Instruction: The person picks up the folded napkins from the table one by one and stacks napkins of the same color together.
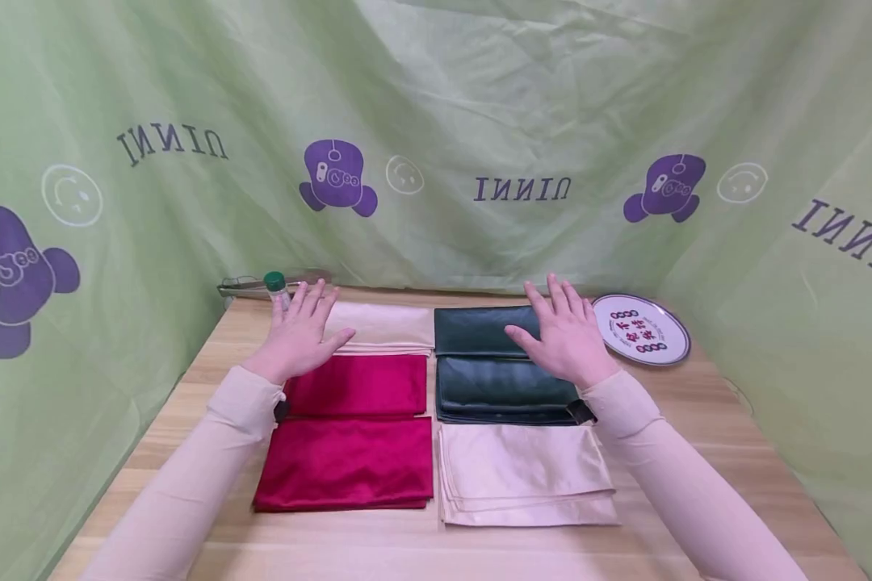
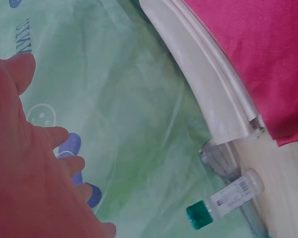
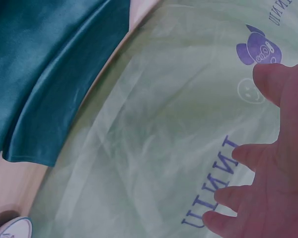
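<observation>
Folded satin cloths lie in two columns on the wooden table. On the left are a cream cloth at the back, a red cloth in the middle and another red cloth in front. On the right a dark green cloth is at the back, a second dark green cloth sits in the middle and a pale pink cloth is in front. My left hand is held over the left column with fingers spread, holding nothing. Likewise spread and bare, my right hand hovers over the green cloths.
A green-capped bottle stands at the back left beside a metal utensil. At the back right lies a white plate with a dark rim and red markings. Green printed curtain encloses the wooden table at the back and sides.
</observation>
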{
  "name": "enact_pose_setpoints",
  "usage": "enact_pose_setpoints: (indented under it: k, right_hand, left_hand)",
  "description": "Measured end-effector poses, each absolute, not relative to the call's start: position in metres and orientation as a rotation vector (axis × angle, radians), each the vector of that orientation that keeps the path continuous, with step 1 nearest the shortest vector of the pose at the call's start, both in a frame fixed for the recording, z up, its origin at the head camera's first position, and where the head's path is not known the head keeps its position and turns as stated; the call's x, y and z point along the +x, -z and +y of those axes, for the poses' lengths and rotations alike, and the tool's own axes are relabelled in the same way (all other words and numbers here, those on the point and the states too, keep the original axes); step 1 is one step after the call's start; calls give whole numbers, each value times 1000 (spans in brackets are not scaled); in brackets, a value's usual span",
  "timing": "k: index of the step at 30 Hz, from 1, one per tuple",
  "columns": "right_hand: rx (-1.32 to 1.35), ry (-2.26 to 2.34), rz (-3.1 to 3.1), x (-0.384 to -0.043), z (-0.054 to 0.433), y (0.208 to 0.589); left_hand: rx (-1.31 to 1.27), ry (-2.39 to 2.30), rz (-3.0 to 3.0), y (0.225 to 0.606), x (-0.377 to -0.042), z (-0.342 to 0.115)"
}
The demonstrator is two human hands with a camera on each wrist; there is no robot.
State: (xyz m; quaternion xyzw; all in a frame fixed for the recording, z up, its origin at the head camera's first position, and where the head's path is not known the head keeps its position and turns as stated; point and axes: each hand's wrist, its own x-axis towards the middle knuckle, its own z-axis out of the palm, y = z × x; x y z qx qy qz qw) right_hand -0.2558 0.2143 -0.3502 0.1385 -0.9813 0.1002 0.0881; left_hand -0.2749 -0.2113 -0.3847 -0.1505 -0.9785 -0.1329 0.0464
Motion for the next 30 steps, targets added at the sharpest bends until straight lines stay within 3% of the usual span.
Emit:
enact_pose_setpoints:
  k: [9, 21, 30]
  right_hand:
    - [452, -471, -2973, -240, 233, 358]
    - [415, -759, -3130, -177, 287, 399]
    - [378, -801, -3200, -128, 297, 435]
  left_hand:
    - [-545, 593, -2949, 388, -254, -203]
    - [-1036, 763, -2952, 412, -162, -99]
    - [-1024, 503, -2975, 438, -129, -60]
